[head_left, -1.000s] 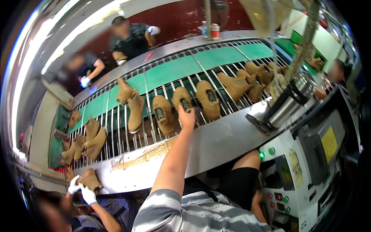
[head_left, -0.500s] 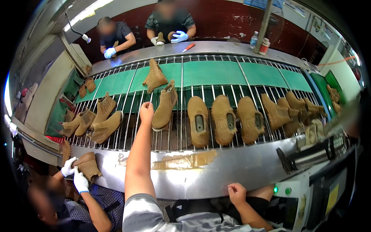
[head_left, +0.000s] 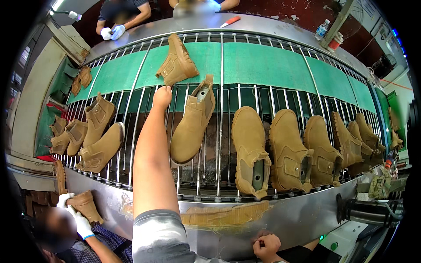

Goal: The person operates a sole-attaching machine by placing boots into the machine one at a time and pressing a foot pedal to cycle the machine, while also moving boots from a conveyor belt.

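Note:
My left hand reaches out over the conveyor rods with its fingers curled; whether anything is in them is hidden. Just beyond it, a tan ankle boot lies tilted on the green mat, its pull-tab end close to my fingertips. I cannot tell whether they touch. Right of my forearm, another tan boot rests toe toward me with its opening at the far end. My right hand is closed at the near edge of the metal counter, with nothing visible in it.
Several boots line the right side; more stand at the left. A green mat runs along the rods. Across the line are two gloved people and a red-handled knife. At lower left a gloved person holds a boot.
The view has dipped and come closer to the conveyor. My left hand has moved nearer the far boot's pull-tab end. My right hand stays closed by the counter edge.

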The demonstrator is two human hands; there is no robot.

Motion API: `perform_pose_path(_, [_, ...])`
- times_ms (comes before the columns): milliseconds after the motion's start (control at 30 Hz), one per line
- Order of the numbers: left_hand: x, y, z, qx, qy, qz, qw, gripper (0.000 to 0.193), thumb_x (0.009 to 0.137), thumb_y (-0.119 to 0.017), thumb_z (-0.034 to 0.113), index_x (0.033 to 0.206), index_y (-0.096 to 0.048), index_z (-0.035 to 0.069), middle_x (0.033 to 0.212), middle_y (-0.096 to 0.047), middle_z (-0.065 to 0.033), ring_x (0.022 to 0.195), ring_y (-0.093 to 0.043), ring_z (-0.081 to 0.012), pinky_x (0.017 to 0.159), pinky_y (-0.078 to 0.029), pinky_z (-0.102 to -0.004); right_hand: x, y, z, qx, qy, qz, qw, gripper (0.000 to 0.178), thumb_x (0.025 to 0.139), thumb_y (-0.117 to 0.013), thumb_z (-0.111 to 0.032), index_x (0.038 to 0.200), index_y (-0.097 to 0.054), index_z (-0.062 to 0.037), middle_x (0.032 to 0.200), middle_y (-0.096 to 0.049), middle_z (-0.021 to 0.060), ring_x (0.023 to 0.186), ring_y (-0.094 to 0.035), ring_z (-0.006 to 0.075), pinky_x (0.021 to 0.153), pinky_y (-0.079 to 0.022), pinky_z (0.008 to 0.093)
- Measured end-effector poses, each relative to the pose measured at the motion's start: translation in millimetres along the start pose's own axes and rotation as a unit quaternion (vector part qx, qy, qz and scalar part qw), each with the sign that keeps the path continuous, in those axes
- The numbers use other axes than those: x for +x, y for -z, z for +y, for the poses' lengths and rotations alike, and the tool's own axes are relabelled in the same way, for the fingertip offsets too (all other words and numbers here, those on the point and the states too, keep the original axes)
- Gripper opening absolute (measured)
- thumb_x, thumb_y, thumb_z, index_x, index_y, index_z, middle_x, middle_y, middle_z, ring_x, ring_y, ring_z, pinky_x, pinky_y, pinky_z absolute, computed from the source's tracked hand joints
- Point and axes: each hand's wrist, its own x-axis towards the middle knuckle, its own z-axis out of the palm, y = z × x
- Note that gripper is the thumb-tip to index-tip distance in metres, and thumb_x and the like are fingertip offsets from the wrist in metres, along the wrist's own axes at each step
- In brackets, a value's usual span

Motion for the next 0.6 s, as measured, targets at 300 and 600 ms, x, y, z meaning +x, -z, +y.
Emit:
perform_pose_path(300, [-68, 206, 182, -0.338, -0.017, -0.132, 0.932, 0.027, 0.088, -0.049, 0.018, 0.073, -0.057, -0.003, 0.054, -0.050, -0.0070, 0.041, -0.052, -0.0171, 0.037, -0.035, -0.0330, -20, 37, -15, 0.174, -0.009, 0.017, 0.984, 0.004, 0.073, -0.066, -0.005, 0.073, -0.062, -0.0053, 0.064, -0.057, 0.0025, 0.059, -0.055, 0.0171, 0.056, -0.045, 0.0302])
perform_pose_path(600, [-321, 371, 269, -0.370, -0.099, -0.250, 0.889, 0.023, 0.089, -0.049, 0.018, 0.073, -0.055, 0.002, 0.054, -0.046, -0.0023, 0.043, -0.055, -0.0185, 0.039, -0.043, -0.0310, -161, 95, 65, 0.590, -0.341, -0.203, 0.703, 0.019, 0.093, -0.057, -0.019, 0.106, -0.058, -0.0064, 0.083, -0.063, 0.0071, 0.068, -0.061, 0.0154, 0.065, -0.052, 0.0284])
